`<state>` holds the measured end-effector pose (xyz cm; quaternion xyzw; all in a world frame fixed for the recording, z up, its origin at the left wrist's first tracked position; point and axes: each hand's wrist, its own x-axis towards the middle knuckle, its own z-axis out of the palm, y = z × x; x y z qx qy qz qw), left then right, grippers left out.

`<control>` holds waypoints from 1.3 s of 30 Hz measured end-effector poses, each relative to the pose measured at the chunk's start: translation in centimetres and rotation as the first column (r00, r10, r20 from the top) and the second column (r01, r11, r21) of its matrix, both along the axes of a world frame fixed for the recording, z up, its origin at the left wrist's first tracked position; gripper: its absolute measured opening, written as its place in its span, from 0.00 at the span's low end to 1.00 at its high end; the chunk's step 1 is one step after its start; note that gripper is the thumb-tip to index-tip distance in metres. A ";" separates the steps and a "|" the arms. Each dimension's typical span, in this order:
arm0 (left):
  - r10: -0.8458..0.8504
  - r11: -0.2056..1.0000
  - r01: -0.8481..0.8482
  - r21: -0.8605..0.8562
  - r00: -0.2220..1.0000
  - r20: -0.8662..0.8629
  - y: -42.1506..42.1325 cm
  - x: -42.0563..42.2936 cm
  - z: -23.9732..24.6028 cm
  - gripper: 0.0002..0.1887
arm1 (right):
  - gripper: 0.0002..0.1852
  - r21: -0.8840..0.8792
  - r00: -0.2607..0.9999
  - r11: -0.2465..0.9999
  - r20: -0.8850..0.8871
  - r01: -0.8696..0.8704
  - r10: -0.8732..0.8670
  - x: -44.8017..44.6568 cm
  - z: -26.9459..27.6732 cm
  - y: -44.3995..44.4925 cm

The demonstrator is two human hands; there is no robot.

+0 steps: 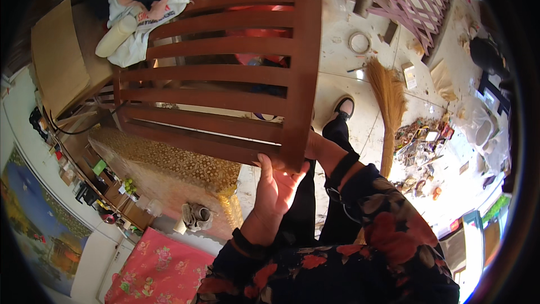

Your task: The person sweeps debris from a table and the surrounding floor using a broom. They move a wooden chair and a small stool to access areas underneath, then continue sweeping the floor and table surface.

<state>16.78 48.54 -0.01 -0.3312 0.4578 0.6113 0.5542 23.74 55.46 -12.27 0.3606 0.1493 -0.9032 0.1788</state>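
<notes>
A reddish-brown slatted wooden bench [211, 74] stretches before me, its near right corner between my hands. My left hand [272, 188] holds that corner from the near side, thumb up against the outer slat and the other fingers at the underside. Against the right-hand rail, close to the same corner, is my right hand [315, 147]; its fingers are largely hidden by the wood. White and pink cloth [166, 12] lies over the far left slats, with a cream cylindrical bottle [117, 36] on it.
A straw broom [386, 93] lies on the tiled floor [337, 67] beside a heap of litter [422, 152]. A pinkish lattice panel [409, 0] is beyond. Cardboard [61, 59] stands at left, near a table with a gold patterned cover [168, 147]. Red floral cloth [160, 270] is lower left.
</notes>
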 end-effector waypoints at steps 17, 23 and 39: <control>-0.116 0.988 0.126 -0.087 0.986 0.116 -0.9 -1.1 -5.8 0.36 | 0.12 0.323 0.788 0.828 0.283 0.458 -0.546 0.1 -2.4 5.9; -0.087 0.918 0.192 -0.347 0.951 0.297 -2.2 -1.5 -8.0 0.66 | 0.11 0.727 0.703 0.597 0.224 0.341 -0.675 6.2 0.4 7.3; -0.351 0.680 -0.226 -0.697 0.734 -0.581 -4.1 -33.3 -5.9 0.48 | 0.40 0.415 0.966 0.910 0.240 -0.011 -0.098 2.3 3.3 4.3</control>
